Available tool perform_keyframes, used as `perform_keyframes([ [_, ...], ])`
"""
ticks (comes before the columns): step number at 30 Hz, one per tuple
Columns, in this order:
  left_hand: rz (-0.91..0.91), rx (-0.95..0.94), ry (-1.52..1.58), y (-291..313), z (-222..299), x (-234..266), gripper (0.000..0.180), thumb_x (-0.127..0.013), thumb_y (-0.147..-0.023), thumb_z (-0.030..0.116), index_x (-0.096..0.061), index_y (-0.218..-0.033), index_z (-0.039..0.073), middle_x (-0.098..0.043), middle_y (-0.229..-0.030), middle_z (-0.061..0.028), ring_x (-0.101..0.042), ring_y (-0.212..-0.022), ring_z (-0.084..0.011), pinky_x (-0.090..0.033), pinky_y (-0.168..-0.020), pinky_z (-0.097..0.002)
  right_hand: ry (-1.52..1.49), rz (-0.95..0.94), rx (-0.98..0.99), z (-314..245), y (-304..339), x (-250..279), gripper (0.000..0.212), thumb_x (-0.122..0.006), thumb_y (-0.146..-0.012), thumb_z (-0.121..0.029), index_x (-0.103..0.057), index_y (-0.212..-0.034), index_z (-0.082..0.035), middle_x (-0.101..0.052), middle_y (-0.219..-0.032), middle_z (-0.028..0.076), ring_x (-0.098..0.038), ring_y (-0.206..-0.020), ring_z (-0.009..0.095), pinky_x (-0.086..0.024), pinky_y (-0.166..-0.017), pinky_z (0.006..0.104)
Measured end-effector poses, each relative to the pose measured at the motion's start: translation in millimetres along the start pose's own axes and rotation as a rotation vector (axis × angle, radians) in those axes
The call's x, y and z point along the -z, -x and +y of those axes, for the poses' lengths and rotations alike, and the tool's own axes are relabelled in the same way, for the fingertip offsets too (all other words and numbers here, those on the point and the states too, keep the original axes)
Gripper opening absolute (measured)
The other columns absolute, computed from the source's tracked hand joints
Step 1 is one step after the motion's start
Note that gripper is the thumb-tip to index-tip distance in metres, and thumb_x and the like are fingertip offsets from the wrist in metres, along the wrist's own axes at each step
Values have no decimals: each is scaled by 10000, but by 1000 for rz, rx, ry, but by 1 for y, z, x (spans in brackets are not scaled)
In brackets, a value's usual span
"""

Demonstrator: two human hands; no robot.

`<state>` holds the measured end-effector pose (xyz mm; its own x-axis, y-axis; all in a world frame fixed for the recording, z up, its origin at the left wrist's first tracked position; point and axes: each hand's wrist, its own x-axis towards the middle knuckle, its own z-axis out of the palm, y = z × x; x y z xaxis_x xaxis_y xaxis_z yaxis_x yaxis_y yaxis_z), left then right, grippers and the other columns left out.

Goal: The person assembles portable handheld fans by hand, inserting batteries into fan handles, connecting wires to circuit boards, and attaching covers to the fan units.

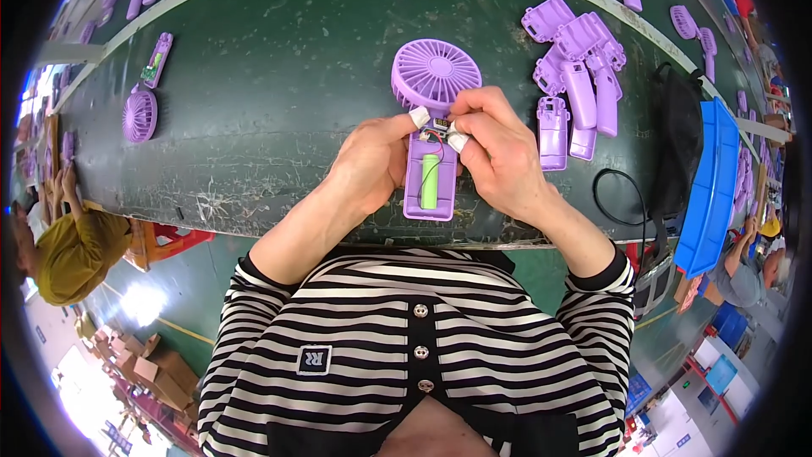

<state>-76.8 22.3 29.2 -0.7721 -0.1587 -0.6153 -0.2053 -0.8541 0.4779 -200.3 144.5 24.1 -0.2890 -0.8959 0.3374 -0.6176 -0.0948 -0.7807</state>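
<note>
A purple handheld fan (437, 72) lies in front of me, its round grille pointing away and its handle opened toward me. In the handle a green battery cell (430, 182) rests beside thin wires, below a small circuit board (440, 125) with a dark display. My left hand (372, 161) grips the fan's left side, its white-wrapped thumb at the board. My right hand (501, 148) is closed at the board's right edge, with white wrapping on a fingertip. Whether its fingers pinch a small part is hidden.
Purple handle covers (584, 68) lie in a pile to the right. Another opened fan (140, 114) lies at the left. Beyond the cable (609, 190) are a black bag (672, 144) and a blue bin (709, 190). Co-workers sit at both sides.
</note>
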Motion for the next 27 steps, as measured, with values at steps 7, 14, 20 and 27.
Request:
perform_keyframes([
  [7,38,-16,1,-1,-3,6,308,-442,-905,193,-497,-1066,-64,-585,-991,-134,-596,-880,-212,-498,-769,-352,59,-13,89,0,-3,-1,163,-525,-680,118,-526,-836,70,-508,-939,141,-544,-776,251,-453,-639,299],
  [14,56,0,-8,-6,-10,10,280,-468,-886,189,-517,-1038,-41,-583,-990,-107,-587,-875,-193,-479,-782,-346,185,-81,152,-1,0,-2,216,-527,-624,126,-516,-835,77,-503,-930,152,-536,-785,291,-459,-648,331],
  [20,33,48,-32,-2,-5,11,273,-512,-867,201,-533,-1018,-26,-601,-930,-82,-597,-832,-165,-490,-752,-328,281,-148,194,-4,1,0,226,-543,-611,112,-515,-834,84,-502,-956,154,-524,-814,301,-463,-644,355],
  [27,88,-8,-242,-3,-15,14,242,-607,-805,146,-589,-971,-30,-619,-849,-77,-613,-741,-141,-521,-655,-288,355,-268,181,-5,1,-1,188,-558,-596,19,-515,-773,66,-467,-1008,127,-499,-869,271,-462,-709,362],
])
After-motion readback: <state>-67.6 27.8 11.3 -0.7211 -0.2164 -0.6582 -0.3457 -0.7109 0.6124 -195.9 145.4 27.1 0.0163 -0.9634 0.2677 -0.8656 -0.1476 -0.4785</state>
